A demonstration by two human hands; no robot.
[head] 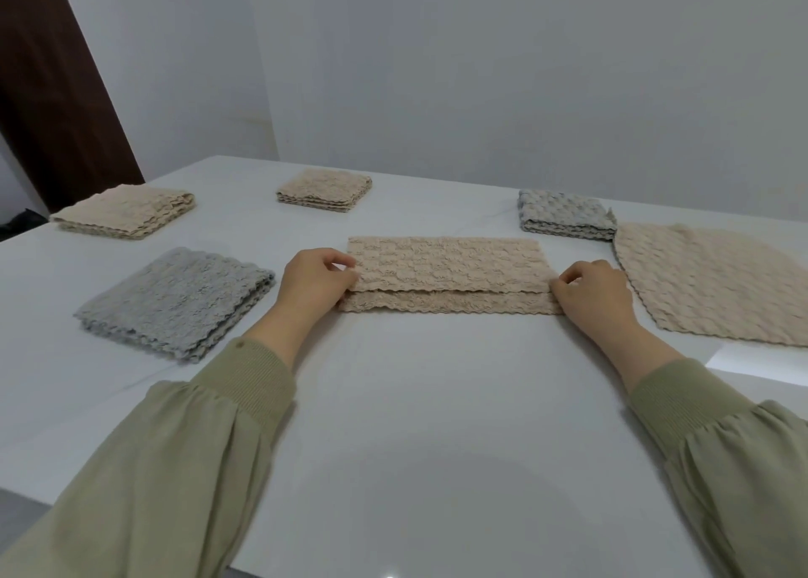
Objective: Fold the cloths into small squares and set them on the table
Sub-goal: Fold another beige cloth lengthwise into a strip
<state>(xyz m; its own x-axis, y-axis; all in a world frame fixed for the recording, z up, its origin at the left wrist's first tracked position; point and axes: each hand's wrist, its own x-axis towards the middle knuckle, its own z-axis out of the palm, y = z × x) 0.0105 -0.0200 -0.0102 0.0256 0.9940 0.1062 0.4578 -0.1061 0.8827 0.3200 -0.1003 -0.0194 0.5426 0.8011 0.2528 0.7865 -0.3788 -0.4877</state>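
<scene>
Beige cloth [446, 262] half-folded on table [393, 402]; left hand [306, 286] fingers pinch left end, right hand [594, 293] fingers pinch right end.

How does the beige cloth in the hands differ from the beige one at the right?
The held cloth is folded over into a long strip; the right cloth lies open, one layer. The left hand and right hand pinch the held cloth's ends; nothing touches the right cloth. Both are beige, wavy-edged.

Possibly a plain room: bare white wall [481, 74], white table [415, 402], brown door [57, 96].
</scene>
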